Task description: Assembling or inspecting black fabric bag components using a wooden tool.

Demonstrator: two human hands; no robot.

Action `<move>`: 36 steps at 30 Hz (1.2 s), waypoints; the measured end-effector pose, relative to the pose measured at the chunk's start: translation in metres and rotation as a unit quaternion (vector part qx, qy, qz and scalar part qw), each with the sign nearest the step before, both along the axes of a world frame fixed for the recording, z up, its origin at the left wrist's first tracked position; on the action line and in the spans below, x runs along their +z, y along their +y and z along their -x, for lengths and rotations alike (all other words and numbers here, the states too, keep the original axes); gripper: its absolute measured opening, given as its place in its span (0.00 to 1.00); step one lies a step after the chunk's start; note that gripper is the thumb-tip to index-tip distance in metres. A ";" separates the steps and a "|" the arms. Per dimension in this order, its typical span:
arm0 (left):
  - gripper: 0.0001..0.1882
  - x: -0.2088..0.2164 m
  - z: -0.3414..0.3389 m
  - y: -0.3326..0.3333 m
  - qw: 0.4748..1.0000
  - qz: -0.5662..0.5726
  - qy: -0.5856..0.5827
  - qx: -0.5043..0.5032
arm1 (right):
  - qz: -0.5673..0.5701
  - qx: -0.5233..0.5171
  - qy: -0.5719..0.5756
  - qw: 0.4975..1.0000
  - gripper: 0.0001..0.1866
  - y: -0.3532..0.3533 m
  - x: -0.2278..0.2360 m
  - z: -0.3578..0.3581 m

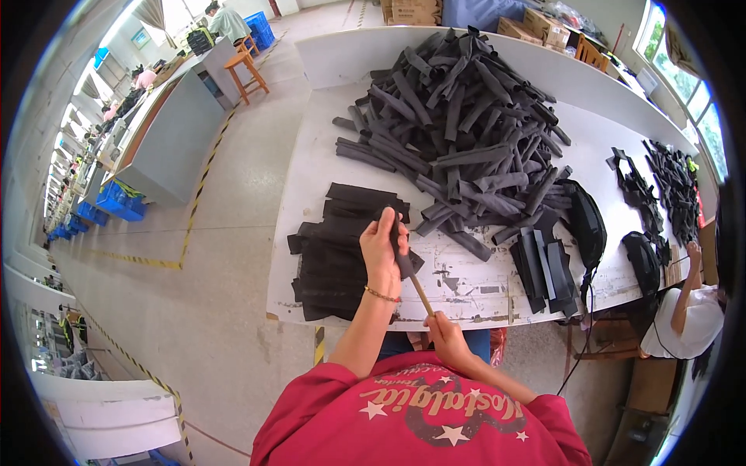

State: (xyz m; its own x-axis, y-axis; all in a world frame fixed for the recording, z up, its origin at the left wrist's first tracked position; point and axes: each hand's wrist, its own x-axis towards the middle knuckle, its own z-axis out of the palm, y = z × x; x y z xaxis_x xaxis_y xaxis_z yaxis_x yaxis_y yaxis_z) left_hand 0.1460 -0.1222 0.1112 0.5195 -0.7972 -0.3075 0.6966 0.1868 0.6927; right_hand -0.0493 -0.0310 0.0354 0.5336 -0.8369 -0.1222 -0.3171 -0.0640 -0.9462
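My left hand (381, 252) is closed around a dark fabric tube (405, 266), its thumb pointing away from me. A thin wooden stick (422, 296) comes out of the near end of that tube. My right hand (446, 337), close to my body, grips the stick's lower end. Whether the stick runs the whole length of the tube is hidden. Beneath and left of my left hand lies a stack of flat black fabric pieces (330, 268). Beyond both hands rises a large heap of dark grey rolled fabric tubes (466, 116).
On the right of the white table (311, 155) lie several dark strips (540, 268) and a black bag-like item (587, 225) with a cord. A low white partition (342, 54) borders the far side. Another person (688, 318) sits at the right, near more dark pieces (672, 186).
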 end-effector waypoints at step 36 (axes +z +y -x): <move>0.22 0.014 0.022 -0.009 0.781 0.130 -0.576 -0.204 | 0.116 -0.166 -0.149 0.968 0.06 -0.128 0.087 -0.017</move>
